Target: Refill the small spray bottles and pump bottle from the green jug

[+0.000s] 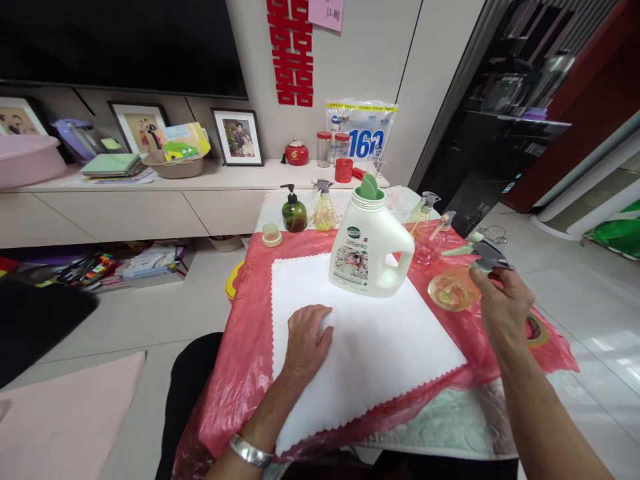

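Note:
A white detergent jug point(345, 267) with an open neck and a green spout stands on a white cloth point(380, 353) with a scalloped edge. My left hand point(307, 340) rests on the cloth in front of the jug, holding nothing, its fingers loosely bent and the thumb apart. At the right, my right hand point(505, 300) grips a clear spray bottle point(453, 290) near its grey trigger head. That bottle is tilted and has a yellowish tint. A pale cap point(272, 235) sits to the left of the jug.
Red plastic sheeting point(240, 373) covers the table. Behind the jug are a green pump bottle point(294, 212) and a yellowish spray bottle point(325, 210). Another spray bottle point(423, 210) stands at the right. A tape roll point(537, 330) lies beyond my right wrist. A cabinet point(220, 207) runs along the wall.

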`<state>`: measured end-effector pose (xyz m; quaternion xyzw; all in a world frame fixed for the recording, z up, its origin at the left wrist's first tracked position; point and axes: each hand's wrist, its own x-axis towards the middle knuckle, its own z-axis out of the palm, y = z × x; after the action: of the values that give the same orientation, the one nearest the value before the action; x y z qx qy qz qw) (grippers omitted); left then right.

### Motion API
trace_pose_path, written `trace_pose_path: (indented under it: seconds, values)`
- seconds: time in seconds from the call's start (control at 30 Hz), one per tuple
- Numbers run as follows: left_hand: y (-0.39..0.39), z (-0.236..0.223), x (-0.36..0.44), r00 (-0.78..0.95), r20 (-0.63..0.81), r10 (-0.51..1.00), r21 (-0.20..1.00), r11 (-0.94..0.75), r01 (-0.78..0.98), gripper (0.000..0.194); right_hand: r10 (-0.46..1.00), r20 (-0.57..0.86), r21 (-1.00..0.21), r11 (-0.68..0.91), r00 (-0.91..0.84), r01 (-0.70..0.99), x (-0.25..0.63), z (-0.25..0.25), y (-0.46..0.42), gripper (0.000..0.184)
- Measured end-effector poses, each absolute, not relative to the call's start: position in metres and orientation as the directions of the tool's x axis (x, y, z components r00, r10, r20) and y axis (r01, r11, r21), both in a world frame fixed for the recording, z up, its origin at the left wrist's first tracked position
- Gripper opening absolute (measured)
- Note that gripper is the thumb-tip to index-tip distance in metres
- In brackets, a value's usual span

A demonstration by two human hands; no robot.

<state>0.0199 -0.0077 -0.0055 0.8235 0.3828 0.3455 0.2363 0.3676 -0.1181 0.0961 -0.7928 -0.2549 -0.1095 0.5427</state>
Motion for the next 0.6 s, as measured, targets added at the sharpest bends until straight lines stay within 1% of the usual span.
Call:
trace_pose_path:
  seconds: [0.07, 0.13, 0.33, 0.6]
  values:
    - [-0.007, -0.005, 0.020, 0.463, 0.387, 0.797, 0.652, -0.592, 0.474, 0.034, 0.289, 0.454, -0.782, -0.323, 0.843, 0.532, 0.385, 0.095, -0.118, 0.051]
    - [-0.007, -0.005, 0.020, 0.466, 0.386, 0.796, 0.649, -0.593, 0.476, 0.033, 0.323, 0.457, -0.763, -0.336, 0.829, 0.551, 0.402, 0.091, -0.112, 0.052]
    - [-0.006, -0.004, 0.019, 0.472, 0.386, 0.793, 0.643, -0.598, 0.478, 0.034, 0.431, 0.458, -0.744, -0.293, 0.777, 0.601, 0.450, 0.077, -0.086, 0.057]
    - [-0.007, -0.004, 0.020, 0.476, 0.387, 0.790, 0.635, -0.602, 0.484, 0.033, 0.529, 0.417, -0.752, -0.256, 0.739, 0.607, 0.454, 0.075, -0.070, 0.045]
